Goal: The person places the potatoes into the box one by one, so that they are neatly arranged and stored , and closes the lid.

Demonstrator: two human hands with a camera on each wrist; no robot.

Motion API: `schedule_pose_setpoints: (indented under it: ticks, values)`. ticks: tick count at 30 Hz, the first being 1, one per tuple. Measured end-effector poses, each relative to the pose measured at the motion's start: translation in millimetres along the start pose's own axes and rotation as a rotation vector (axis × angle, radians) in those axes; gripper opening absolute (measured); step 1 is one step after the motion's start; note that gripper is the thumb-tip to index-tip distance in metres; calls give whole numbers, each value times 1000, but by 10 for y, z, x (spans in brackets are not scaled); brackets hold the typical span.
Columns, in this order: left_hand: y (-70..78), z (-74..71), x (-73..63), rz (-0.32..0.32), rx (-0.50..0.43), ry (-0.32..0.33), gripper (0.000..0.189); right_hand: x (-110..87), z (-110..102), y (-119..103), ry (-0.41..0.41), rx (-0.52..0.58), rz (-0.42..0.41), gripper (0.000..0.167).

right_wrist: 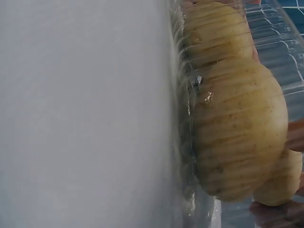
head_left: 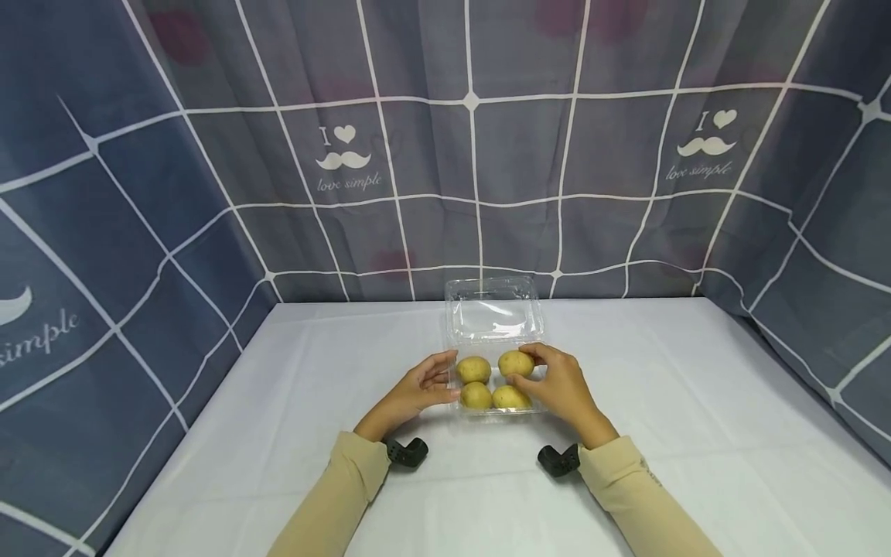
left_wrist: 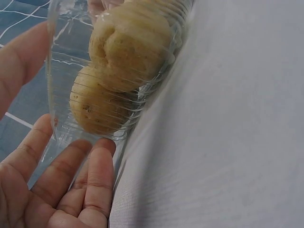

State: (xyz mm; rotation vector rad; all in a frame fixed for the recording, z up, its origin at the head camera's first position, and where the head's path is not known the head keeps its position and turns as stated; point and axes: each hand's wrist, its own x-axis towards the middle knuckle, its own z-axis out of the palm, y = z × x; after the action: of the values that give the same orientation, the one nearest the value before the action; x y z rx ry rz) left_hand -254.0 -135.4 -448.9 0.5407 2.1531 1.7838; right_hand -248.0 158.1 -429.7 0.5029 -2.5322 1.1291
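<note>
Several yellow potatoes sit in a clear plastic clamshell container (head_left: 497, 412) with its lid (head_left: 494, 319) raised at the back. My right hand (head_left: 562, 387) pinches the back right potato (head_left: 516, 363) between thumb and fingers, low inside the container. At the left side, my left hand (head_left: 423, 385) touches the container's edge with spread, fairly straight fingers and thumb. Through the ribbed wall, the left wrist view shows two potatoes (left_wrist: 130, 45) near those fingertips. In the right wrist view a large potato (right_wrist: 240, 130) hides most of the right hand.
A white cloth (head_left: 480, 495) covers the table. Behind and beside it hangs a dark checked curtain (head_left: 431, 162). Each wrist carries a small black device, one left (head_left: 407, 453) and one right (head_left: 559, 460).
</note>
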Motion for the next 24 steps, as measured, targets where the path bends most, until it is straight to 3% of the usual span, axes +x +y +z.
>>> schedule_pose_setpoints:
  ticks: [19,24]
  values:
    - [-21,1,-11,19,-16,-9,78,147,15,-38,-170,-35,103,39]
    - [-36,1,-2,27,-17,-15,77,160,0,-30,-208,-47,98,41]
